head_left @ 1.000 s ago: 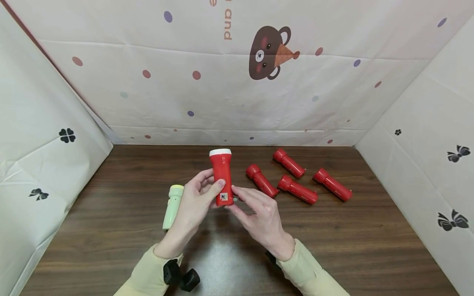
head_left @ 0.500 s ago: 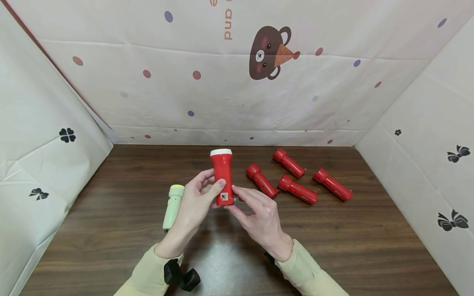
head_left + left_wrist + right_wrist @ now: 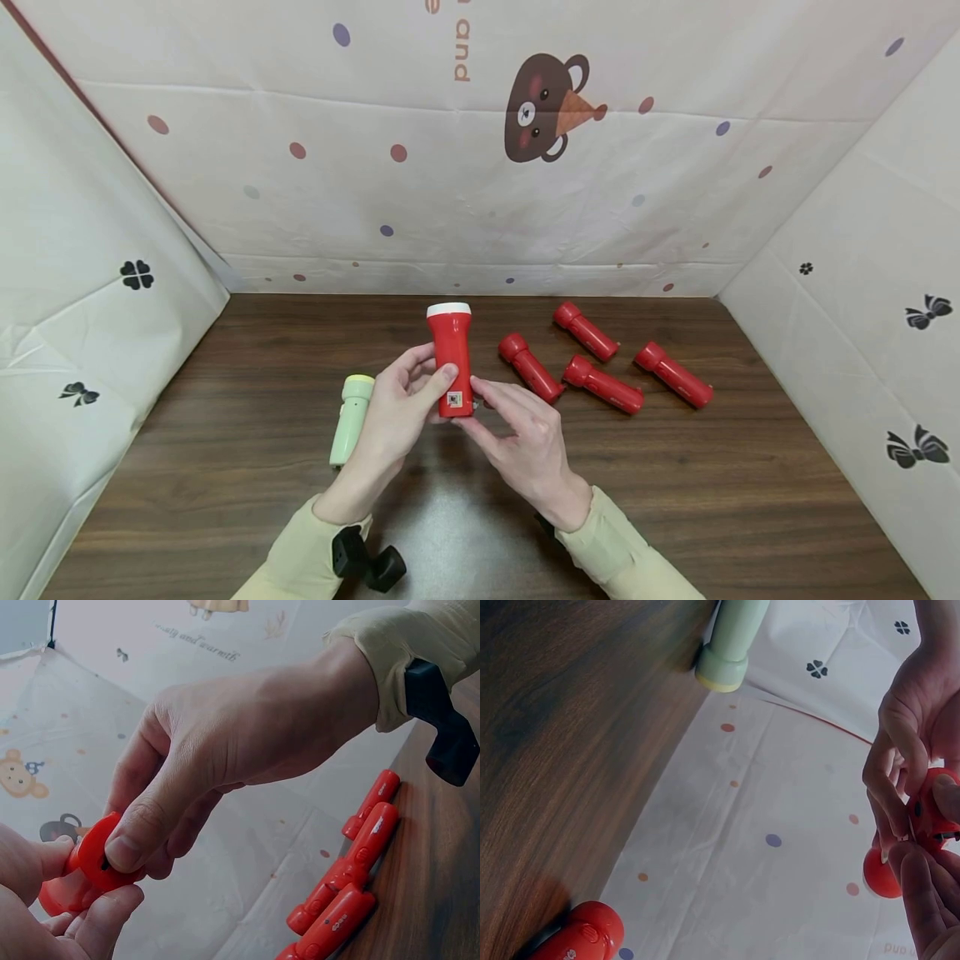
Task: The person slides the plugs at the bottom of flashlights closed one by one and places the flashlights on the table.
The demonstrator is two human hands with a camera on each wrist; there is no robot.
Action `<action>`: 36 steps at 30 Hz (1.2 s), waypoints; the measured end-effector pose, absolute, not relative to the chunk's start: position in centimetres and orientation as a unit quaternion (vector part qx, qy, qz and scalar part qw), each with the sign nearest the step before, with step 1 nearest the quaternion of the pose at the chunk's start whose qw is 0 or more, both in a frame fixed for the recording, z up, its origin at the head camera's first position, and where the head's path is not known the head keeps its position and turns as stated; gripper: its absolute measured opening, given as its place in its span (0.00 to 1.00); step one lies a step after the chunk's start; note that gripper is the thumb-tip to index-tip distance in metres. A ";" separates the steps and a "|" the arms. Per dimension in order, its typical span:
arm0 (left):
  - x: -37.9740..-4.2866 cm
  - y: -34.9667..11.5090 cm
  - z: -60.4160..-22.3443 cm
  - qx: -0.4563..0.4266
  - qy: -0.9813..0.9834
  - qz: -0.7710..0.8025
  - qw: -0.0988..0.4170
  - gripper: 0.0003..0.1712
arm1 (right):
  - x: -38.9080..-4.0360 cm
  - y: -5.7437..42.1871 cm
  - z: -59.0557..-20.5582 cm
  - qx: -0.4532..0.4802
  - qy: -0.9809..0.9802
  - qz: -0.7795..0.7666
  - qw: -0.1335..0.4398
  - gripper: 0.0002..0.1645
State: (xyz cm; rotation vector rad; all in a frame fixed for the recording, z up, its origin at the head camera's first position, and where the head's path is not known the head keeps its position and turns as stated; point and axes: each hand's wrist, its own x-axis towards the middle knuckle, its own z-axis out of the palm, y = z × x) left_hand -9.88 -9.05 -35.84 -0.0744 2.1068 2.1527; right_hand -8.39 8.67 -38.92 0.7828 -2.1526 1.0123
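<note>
A red flashlight (image 3: 452, 350) with a white rim is held up above the table in the head view, lamp end away from me. My left hand (image 3: 405, 398) grips its body, thumb lying along the side above a small square label. With thumb and fingers, my right hand (image 3: 532, 437) pinches the tail end, where a small metal bit shows at the side. In the left wrist view the right thumb (image 3: 135, 836) presses on the tail cap (image 3: 97, 859). Dark slots show in that red end (image 3: 928, 806) in the right wrist view.
A light green flashlight (image 3: 349, 421) with a yellow rim lies left of my left wrist. Several red flashlights (image 3: 603, 383) lie at the right on the dark wood table (image 3: 712, 500). Printed white sheets (image 3: 450, 192) stand behind and at both sides.
The held flashlight has shifted very slightly to the right. Both hands keep the same hold, the right one moving barely at all; the other flashlights lie where they were.
</note>
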 end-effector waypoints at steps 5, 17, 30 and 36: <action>-9.9 -9.0 -35.9 -0.024 0.697 0.714 0.065 0.30 | -8.4 8.6 -39.0 0.296 -0.815 0.379 0.323 0.32; -9.8 -8.9 -35.8 -0.024 0.694 0.717 0.060 0.30 | -8.4 8.6 -39.1 0.288 -0.819 0.376 0.324 0.32; -9.6 -8.8 -35.7 -0.023 0.696 0.715 0.056 0.29 | -8.5 8.5 -39.1 0.290 -0.812 0.378 0.337 0.32; -9.8 -8.9 -35.9 -0.025 0.694 0.717 0.057 0.29 | -8.5 8.6 -39.0 0.298 -0.812 0.376 0.333 0.32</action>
